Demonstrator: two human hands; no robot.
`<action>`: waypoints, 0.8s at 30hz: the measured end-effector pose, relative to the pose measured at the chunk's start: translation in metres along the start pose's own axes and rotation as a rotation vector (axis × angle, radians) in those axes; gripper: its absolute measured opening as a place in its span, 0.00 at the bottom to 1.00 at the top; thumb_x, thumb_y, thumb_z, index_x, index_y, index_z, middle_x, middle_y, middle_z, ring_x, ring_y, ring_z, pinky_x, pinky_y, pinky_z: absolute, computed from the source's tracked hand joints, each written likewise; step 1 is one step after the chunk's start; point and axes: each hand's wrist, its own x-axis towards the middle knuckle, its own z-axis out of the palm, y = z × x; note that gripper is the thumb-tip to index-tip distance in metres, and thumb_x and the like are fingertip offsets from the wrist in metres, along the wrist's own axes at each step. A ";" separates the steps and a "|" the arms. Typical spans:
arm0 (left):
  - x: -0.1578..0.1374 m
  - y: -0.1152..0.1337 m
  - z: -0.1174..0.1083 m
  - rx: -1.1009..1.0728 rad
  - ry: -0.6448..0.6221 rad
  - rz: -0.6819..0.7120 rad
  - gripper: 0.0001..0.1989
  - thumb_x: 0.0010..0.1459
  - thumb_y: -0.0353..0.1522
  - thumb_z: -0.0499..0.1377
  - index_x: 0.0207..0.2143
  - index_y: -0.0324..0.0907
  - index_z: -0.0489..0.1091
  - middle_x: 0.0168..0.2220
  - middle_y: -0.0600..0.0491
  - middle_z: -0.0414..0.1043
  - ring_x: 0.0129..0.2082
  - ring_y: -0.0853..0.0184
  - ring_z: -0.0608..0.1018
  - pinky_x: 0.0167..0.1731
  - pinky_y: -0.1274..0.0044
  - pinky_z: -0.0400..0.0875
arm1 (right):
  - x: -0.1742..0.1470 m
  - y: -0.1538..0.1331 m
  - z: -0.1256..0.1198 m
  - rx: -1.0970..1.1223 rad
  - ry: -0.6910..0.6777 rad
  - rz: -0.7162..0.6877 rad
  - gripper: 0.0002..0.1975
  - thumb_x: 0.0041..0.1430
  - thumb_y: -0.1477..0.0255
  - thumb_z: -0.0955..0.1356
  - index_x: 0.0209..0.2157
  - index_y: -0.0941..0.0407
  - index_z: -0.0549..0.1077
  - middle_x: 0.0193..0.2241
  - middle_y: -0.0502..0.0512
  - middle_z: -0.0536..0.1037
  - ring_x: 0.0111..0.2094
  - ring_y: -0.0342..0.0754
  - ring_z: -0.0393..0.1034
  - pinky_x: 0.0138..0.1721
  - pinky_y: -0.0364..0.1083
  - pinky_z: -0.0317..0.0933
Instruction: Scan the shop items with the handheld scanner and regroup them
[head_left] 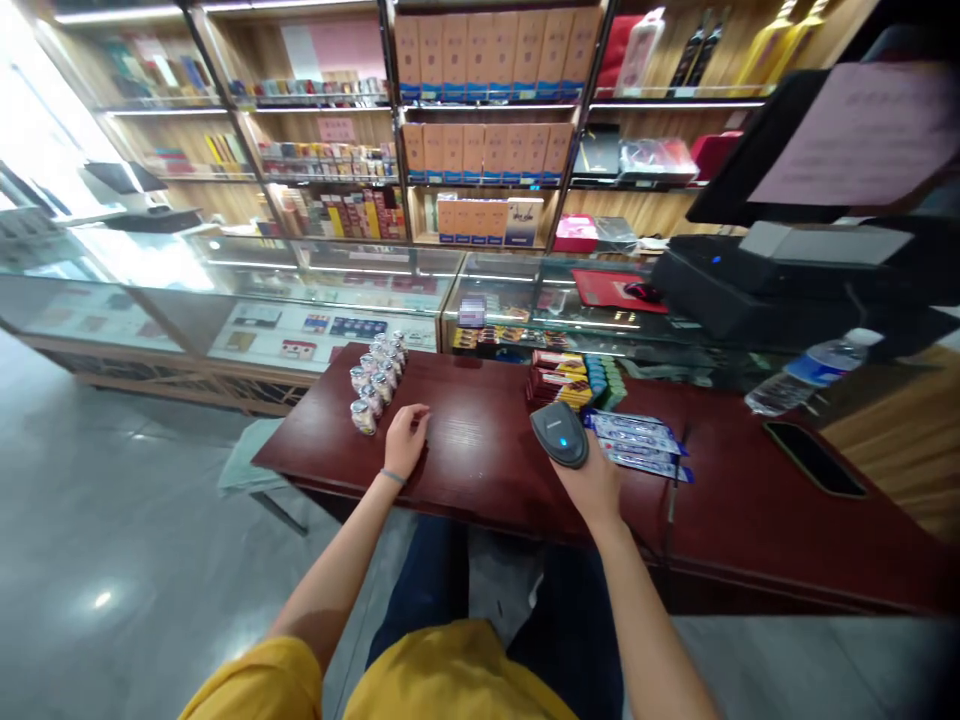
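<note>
My right hand (pixel 598 485) is wrapped round a dark barcode scanner (pixel 559 434) with a small blue light on top. Just beyond the scanner stand stacked red and yellow snack packets (pixel 559 378), with teal and green packets (pixel 604 382) beside them. Several blue and white slim packets (pixel 637 442) lie flat to the right of that hand. On the left, my left hand (pixel 407 440) rests on the dark red table (pixel 472 440), loosely bent, thumb apart from the fingers, nothing visible in it. Small jars (pixel 377 378) stand in rows next to it.
A phone (pixel 815 458) and a water bottle (pixel 814 373) are at the right. Behind the table runs a glass display counter (pixel 337 275), with a black monitor (pixel 817 140) and red mouse pad (pixel 615 290). A pale green stool (pixel 255 455) stands at the left.
</note>
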 end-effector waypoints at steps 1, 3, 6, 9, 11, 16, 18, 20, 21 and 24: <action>-0.001 0.000 -0.004 -0.011 0.010 -0.014 0.07 0.56 0.34 0.61 0.38 0.45 0.74 0.38 0.49 0.73 0.40 0.61 0.74 0.47 0.68 0.69 | 0.000 -0.003 0.004 -0.001 -0.004 -0.013 0.21 0.51 0.57 0.68 0.44 0.52 0.71 0.28 0.53 0.78 0.25 0.49 0.70 0.28 0.44 0.54; -0.003 -0.001 -0.013 -0.025 0.030 -0.038 0.07 0.56 0.34 0.62 0.38 0.45 0.74 0.38 0.49 0.73 0.40 0.61 0.74 0.47 0.69 0.69 | 0.001 -0.010 0.011 -0.010 -0.016 -0.039 0.21 0.51 0.57 0.68 0.44 0.52 0.71 0.27 0.53 0.78 0.24 0.49 0.69 0.27 0.44 0.53; -0.009 -0.003 -0.029 0.000 0.077 -0.056 0.07 0.56 0.35 0.61 0.38 0.45 0.74 0.38 0.49 0.73 0.40 0.62 0.74 0.47 0.69 0.68 | 0.001 -0.016 0.020 -0.024 -0.028 -0.078 0.21 0.51 0.56 0.68 0.44 0.53 0.71 0.25 0.53 0.77 0.23 0.49 0.68 0.27 0.43 0.52; -0.013 -0.007 -0.051 0.088 0.225 -0.032 0.10 0.57 0.37 0.61 0.41 0.45 0.72 0.40 0.49 0.70 0.42 0.62 0.73 0.47 0.69 0.68 | 0.000 -0.020 0.025 -0.039 -0.041 -0.106 0.22 0.50 0.55 0.69 0.43 0.53 0.71 0.24 0.52 0.77 0.22 0.48 0.67 0.26 0.43 0.51; -0.013 -0.013 -0.065 0.174 0.375 0.000 0.17 0.55 0.38 0.63 0.46 0.44 0.69 0.45 0.46 0.67 0.47 0.60 0.71 0.49 0.69 0.68 | 0.000 -0.022 0.027 -0.045 -0.052 -0.117 0.22 0.50 0.55 0.69 0.43 0.53 0.71 0.23 0.52 0.76 0.21 0.48 0.67 0.26 0.43 0.50; -0.004 -0.037 -0.084 0.389 0.410 0.060 0.44 0.43 0.38 0.70 0.60 0.39 0.55 0.57 0.39 0.55 0.59 0.51 0.61 0.58 0.61 0.60 | -0.002 -0.025 0.026 -0.048 -0.057 -0.115 0.21 0.49 0.56 0.69 0.43 0.53 0.71 0.23 0.52 0.76 0.21 0.48 0.67 0.26 0.43 0.50; -0.001 -0.046 -0.084 0.406 0.327 0.064 0.48 0.41 0.37 0.71 0.62 0.38 0.51 0.59 0.38 0.53 0.59 0.51 0.61 0.59 0.60 0.57 | -0.002 -0.026 0.025 -0.047 -0.062 -0.111 0.21 0.49 0.56 0.69 0.43 0.53 0.71 0.23 0.52 0.76 0.20 0.47 0.66 0.26 0.43 0.50; 0.001 -0.052 -0.083 0.384 0.284 0.056 0.48 0.43 0.35 0.70 0.63 0.39 0.49 0.59 0.37 0.52 0.59 0.52 0.61 0.59 0.60 0.58 | -0.002 -0.025 0.025 -0.044 -0.069 -0.113 0.22 0.49 0.56 0.69 0.43 0.53 0.71 0.22 0.52 0.76 0.20 0.47 0.66 0.25 0.43 0.50; 0.002 -0.054 -0.082 0.374 0.272 0.052 0.47 0.45 0.34 0.69 0.63 0.39 0.48 0.60 0.38 0.51 0.59 0.52 0.61 0.59 0.61 0.59 | -0.002 -0.025 0.025 -0.041 -0.070 -0.116 0.22 0.49 0.56 0.69 0.43 0.53 0.71 0.23 0.52 0.76 0.20 0.47 0.66 0.25 0.43 0.50; 0.003 -0.057 -0.081 0.382 0.250 0.037 0.39 0.49 0.31 0.65 0.61 0.39 0.52 0.57 0.39 0.55 0.58 0.54 0.62 0.58 0.62 0.60 | -0.003 -0.023 0.025 -0.029 -0.073 -0.125 0.21 0.50 0.56 0.68 0.44 0.53 0.71 0.24 0.52 0.77 0.21 0.47 0.67 0.26 0.42 0.51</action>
